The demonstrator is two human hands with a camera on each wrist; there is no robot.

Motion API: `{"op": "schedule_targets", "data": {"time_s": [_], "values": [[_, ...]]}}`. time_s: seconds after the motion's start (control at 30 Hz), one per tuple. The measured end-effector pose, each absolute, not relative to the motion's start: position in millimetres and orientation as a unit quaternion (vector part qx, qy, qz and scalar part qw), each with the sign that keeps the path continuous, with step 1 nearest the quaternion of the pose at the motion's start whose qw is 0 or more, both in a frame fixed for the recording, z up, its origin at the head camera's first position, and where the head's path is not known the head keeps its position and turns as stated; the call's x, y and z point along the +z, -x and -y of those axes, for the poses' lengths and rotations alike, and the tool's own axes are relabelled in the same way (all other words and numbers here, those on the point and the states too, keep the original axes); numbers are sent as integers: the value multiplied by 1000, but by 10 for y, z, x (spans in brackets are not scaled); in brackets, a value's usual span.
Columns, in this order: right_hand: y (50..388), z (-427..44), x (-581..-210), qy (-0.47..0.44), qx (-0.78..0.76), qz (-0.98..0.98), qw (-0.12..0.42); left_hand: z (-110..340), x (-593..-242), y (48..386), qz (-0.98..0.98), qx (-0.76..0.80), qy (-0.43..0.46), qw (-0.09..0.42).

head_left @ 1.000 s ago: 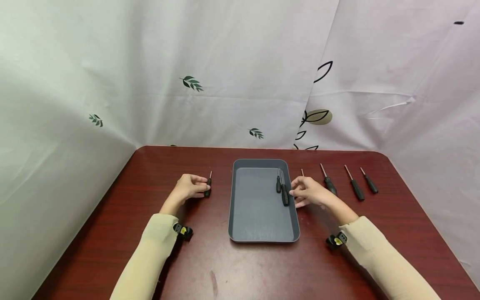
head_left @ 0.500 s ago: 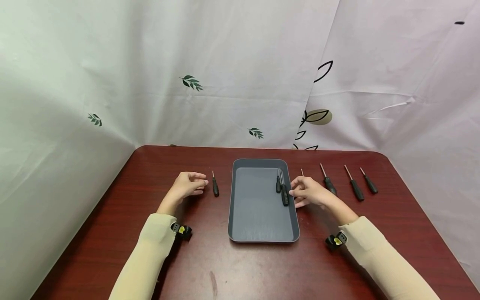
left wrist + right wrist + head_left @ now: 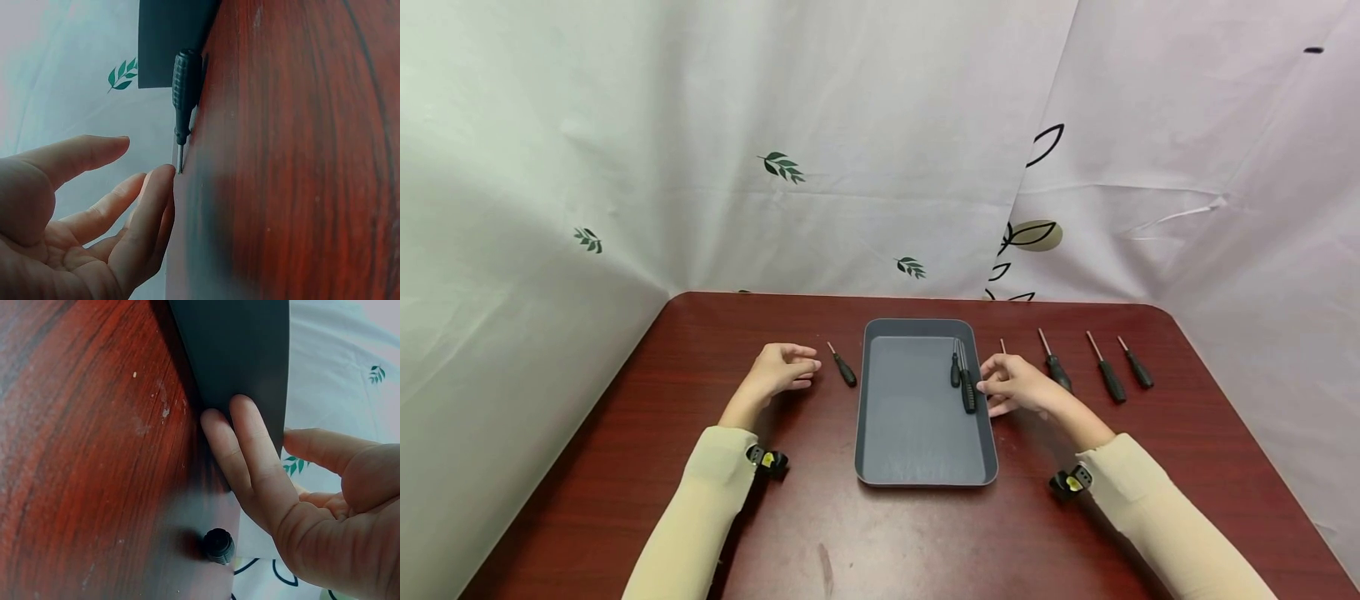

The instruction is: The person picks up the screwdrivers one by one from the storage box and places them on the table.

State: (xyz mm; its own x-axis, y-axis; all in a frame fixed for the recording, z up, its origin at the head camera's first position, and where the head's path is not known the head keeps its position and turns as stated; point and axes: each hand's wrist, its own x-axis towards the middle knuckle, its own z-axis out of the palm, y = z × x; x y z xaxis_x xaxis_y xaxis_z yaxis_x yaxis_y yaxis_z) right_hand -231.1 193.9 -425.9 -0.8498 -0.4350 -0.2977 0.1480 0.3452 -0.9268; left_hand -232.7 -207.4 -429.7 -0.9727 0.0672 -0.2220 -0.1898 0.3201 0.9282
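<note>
Loose screwdriver (image 3: 845,371) has turned since half a second ago: its shaft now slants away to the left, and its handle has swung closer to the tray (image 3: 917,450). Left hand (image 3: 777,369) is released, fingers loosely bent with the thumb apart, just beside that screwdriver. Right hand (image 3: 1015,385) grasps the tray's right wall, thumb at the rim and two fingers along the outer side (the right wrist view shows these clearly).

Inside the tray, along its right side, lie a short tool (image 3: 955,371) and a longer tool (image 3: 967,392), both black-handled. Just right of the tray, a partly hidden screwdriver (image 3: 1002,344) shows its shaft beyond the right hand. Farther right lie a thick-handled screwdriver (image 3: 1056,369), a long-shafted screwdriver (image 3: 1109,377) and a small screwdriver (image 3: 1137,367), shafts pointing away from the person. Beneath everything is a reddish-brown table (image 3: 917,550); behind it hangs white cloth (image 3: 865,100) with leaf prints.
</note>
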Motion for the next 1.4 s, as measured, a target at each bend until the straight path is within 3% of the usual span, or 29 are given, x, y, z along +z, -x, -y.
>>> {"op": "schedule_targets", "data": {"time_s": [1.4], "values": [[2307,-1935,-4253,100,-558,-784,251,1903,-4191,2318,-776,618,24,126]]}}
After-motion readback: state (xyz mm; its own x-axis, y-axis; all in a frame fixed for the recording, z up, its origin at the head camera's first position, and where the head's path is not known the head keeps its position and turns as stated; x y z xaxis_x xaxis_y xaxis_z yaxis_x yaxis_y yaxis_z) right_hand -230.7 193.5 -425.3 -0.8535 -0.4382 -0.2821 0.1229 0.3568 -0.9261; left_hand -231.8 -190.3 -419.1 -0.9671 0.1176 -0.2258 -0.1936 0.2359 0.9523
